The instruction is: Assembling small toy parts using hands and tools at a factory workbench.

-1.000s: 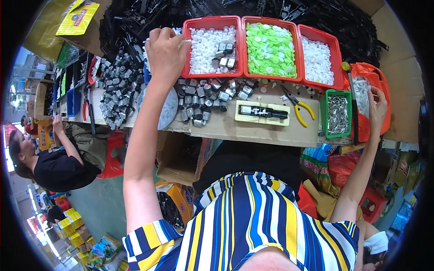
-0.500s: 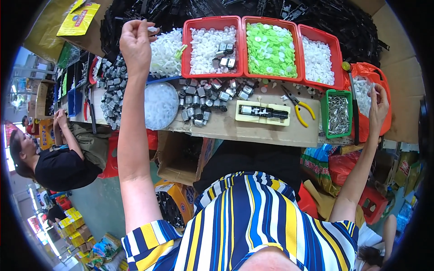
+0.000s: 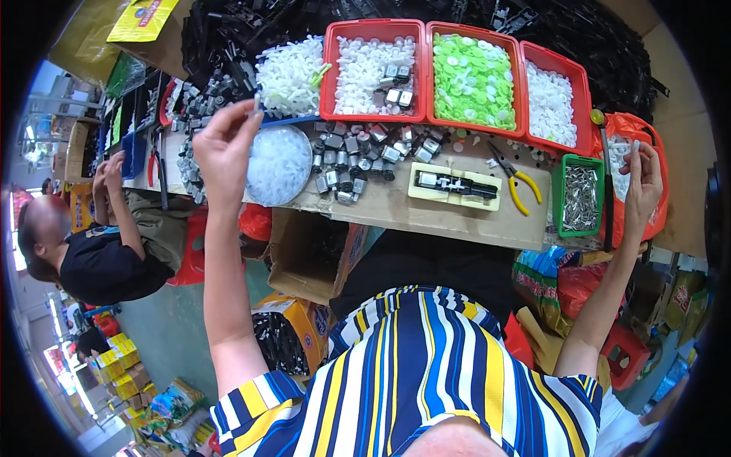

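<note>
My left hand (image 3: pixel 222 156) is closed in a pinch on a small white plastic piece (image 3: pixel 257 102), raised beside the heap of white stalk-like parts (image 3: pixel 291 75) and the round dish (image 3: pixel 279 203) of translucent pieces. At the far right my right hand (image 3: pixel 644 179) pinches another small white piece (image 3: pixel 636 145) over a red plastic bag (image 3: pixel 656 206) holding similar white parts. Between the hands, a cream fixture (image 3: pixel 419 197) lies on the bench with a black and metal mechanism (image 3: pixel 457 185) set in it. Neither hand touches the fixture.
Small metal motors (image 3: pixel 343 162) lie scattered behind the fixture. Yellow-handled pliers (image 3: pixel 525 194) rest beside a green bin (image 3: pixel 562 209) of metal pins. Red bins (image 3: pixel 470 128) hold white and green parts, with black parts (image 3: pixel 518 23) heaped behind. Another person (image 3: pixel 95 255) sits at left.
My left hand has come down and nearer from the white heap, carrying its small white piece. My right hand stays over the red bag, shifted slightly in the picture as the whole view moved.
</note>
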{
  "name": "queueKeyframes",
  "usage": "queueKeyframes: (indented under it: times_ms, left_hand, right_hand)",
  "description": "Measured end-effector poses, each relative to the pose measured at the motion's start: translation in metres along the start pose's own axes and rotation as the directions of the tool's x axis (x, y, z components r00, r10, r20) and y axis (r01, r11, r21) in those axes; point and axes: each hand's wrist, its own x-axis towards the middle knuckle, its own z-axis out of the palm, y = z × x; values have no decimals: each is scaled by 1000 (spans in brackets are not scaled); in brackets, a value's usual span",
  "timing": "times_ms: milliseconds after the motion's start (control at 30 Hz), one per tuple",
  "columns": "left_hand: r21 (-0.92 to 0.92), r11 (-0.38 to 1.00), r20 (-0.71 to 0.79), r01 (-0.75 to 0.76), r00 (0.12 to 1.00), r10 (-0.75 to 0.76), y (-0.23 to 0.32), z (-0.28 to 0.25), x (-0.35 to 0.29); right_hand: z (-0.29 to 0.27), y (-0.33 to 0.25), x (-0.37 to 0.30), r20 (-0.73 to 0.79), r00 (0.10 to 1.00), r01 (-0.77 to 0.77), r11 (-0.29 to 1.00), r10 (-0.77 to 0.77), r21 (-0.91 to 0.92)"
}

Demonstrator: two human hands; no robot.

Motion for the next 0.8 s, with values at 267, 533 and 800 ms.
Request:
queueKeyframes:
  times_ms: [267, 533, 800]
  left_hand:
    - [456, 791, 266, -408, 911, 316, -2, -15, -45]
    - [512, 666, 494, -542, 820, 287, -31, 0, -54]
    - [473, 744, 432, -472, 860, 271, -18, -9, -51]
  right_hand:
    - [20, -17, -1, 86, 996, -11, 999, 14, -34]
    - [35, -41, -9, 114, 993, 24, 997, -15, -74]
    - [31, -39, -13, 137, 990, 39, 993, -24, -108]
